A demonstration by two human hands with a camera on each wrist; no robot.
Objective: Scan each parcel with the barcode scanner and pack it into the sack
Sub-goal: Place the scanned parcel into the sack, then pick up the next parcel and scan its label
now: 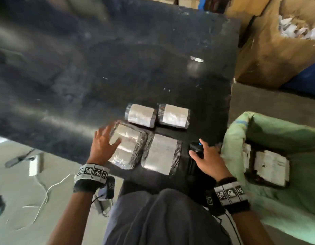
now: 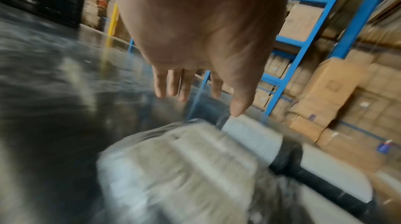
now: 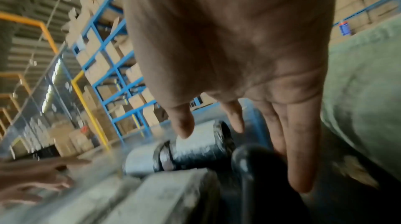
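Several plastic-wrapped parcels with white labels lie on the black table (image 1: pixel 117 68). My left hand (image 1: pixel 104 141) hovers with straight, spread fingers over the near-left parcel (image 1: pixel 128 147) (image 2: pixel 180 167), holding nothing. Beside it lies a flat parcel (image 1: pixel 161 153), and behind them two rolled parcels (image 1: pixel 140 115) (image 1: pixel 174 116). The black barcode scanner (image 1: pixel 195 149) (image 3: pixel 249 167) lies at the table's right edge. My right hand (image 1: pixel 204 154) (image 3: pixel 249 124) reaches over it with straight fingers, without gripping it. The green sack (image 1: pixel 277 138) stands open at the right with a parcel (image 1: pixel 269 167) inside.
A large cardboard box (image 1: pixel 269 50) with paper scraps stands at the back right. White cables (image 1: pixel 45 195) and a small white device (image 1: pixel 35 164) lie on the floor at left. Blue racks of cartons (image 2: pixel 314 39) fill the background.
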